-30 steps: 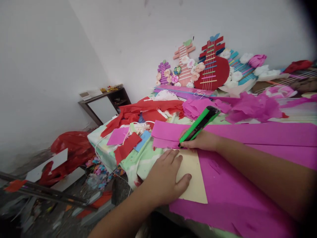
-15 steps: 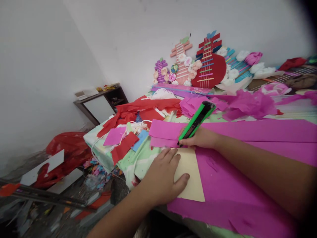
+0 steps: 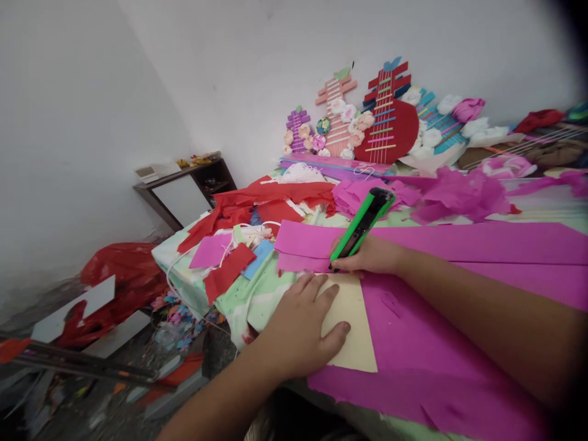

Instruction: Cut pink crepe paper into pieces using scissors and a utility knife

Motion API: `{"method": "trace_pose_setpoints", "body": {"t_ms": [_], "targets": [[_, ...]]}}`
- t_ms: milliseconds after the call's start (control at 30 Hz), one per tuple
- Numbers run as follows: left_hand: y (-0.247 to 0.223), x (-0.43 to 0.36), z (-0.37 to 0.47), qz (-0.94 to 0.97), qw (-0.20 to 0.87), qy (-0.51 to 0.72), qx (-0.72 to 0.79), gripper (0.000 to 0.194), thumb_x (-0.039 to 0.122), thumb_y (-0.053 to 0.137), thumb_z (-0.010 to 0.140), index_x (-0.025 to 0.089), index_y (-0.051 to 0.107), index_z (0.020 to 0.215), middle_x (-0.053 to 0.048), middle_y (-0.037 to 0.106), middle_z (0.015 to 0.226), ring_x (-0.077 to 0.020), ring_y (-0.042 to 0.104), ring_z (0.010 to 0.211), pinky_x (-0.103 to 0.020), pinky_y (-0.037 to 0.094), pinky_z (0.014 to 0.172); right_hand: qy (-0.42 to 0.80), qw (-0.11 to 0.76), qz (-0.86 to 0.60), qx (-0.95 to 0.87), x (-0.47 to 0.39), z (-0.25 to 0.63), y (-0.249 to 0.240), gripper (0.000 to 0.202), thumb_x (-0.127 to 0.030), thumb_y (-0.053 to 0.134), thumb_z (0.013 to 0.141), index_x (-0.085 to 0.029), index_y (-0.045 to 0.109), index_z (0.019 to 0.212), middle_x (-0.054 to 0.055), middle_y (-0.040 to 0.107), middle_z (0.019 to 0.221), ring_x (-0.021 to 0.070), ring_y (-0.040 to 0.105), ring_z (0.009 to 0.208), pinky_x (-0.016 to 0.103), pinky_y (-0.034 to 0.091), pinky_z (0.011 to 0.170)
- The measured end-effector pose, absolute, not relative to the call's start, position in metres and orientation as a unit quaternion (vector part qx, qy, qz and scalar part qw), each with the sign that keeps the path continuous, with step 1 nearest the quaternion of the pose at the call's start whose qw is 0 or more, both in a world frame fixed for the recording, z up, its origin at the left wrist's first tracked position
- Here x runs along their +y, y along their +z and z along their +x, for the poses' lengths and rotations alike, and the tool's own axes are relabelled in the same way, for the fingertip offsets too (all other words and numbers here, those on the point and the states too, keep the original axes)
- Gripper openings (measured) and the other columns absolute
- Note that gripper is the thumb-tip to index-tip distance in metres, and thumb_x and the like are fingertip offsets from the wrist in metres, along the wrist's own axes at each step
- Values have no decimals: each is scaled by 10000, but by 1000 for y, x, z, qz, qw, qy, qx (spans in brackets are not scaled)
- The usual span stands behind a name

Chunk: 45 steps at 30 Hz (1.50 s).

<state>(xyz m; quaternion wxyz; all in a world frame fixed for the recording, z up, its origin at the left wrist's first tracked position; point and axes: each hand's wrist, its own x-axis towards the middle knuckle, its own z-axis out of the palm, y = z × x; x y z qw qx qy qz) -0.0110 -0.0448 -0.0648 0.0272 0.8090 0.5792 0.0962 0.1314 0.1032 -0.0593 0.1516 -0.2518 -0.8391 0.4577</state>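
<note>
My right hand (image 3: 362, 254) grips a green and black utility knife (image 3: 361, 226), tilted with its tip down at the upper edge of a cream card (image 3: 353, 331). My left hand (image 3: 305, 324) lies on that card with fingers spread, pressing it flat. Under the card is a large magenta sheet (image 3: 413, 318). A magenta strip (image 3: 482, 239) runs along the sheet's far side, a line parting the two. The knife's blade is too small to make out.
Red (image 3: 229, 269), blue (image 3: 258, 258) and magenta scraps (image 3: 211, 250) lie left on the green cloth. Red fabric (image 3: 275, 196) and crumpled magenta paper (image 3: 463, 193) sit behind. Decorated guitar shapes (image 3: 388, 128) lean on the wall. A low cabinet (image 3: 181, 199) stands beyond the table; litter covers the floor.
Both hands keep nearly the same place, the knife still at the card's upper edge. The whole view shifts very slightly.
</note>
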Motion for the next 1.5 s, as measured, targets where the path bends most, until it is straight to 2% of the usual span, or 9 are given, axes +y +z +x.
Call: {"method": "trace_pose_setpoints", "body": {"t_ms": [267, 433, 800, 967, 1400, 1500], "targets": [[-67, -43, -12, 815, 28, 107, 569, 530, 451, 400, 796, 139, 411, 1225, -113, 377, 1310, -284, 290, 1216, -465, 234, 1008, 420, 138, -232, -867, 101, 132, -55, 142, -294, 532, 687, -154, 534, 660, -54, 458, 484, 61, 428, 440, 182, 359, 446], [-67, -44, -12, 812, 34, 97, 575, 530, 453, 387, 801, 147, 404, 1233, -111, 365, 1319, -291, 277, 1223, -472, 233, 1006, 450, 137, -258, -844, 105, 136, -55, 177, -325, 524, 694, -149, 544, 694, -40, 487, 524, 63, 453, 416, 191, 384, 437], [-66, -44, -12, 813, 30, 88, 575, 527, 444, 386, 801, 138, 412, 1228, -112, 360, 1323, -295, 276, 1221, -469, 226, 1012, 424, 150, -229, -863, 106, 136, -55, 151, -295, 550, 665, -148, 571, 689, -36, 529, 558, 65, 464, 476, 186, 390, 478], [-65, -44, -11, 809, 34, 90, 579, 521, 439, 394, 798, 141, 416, 1224, -106, 367, 1319, -294, 273, 1221, -468, 235, 1008, 457, 113, -242, -848, 108, 140, -52, 152, -304, 544, 673, -153, 556, 686, -46, 504, 503, 69, 467, 429, 192, 391, 454], [-65, -44, -11, 812, 32, 98, 574, 511, 438, 396, 799, 145, 423, 1217, -110, 379, 1309, -294, 280, 1217, -474, 238, 1005, 443, 88, -233, -861, 108, 144, -43, 119, -263, 517, 679, -150, 553, 674, -50, 477, 467, 67, 440, 424, 187, 361, 435], [-66, -45, -11, 811, 30, 102, 575, 512, 438, 398, 798, 142, 426, 1215, -113, 378, 1310, -298, 273, 1220, -476, 237, 1005, 445, 89, -230, -861, 107, 143, -42, 111, -256, 529, 663, -153, 529, 620, -51, 476, 465, 64, 431, 427, 185, 349, 433]]}}
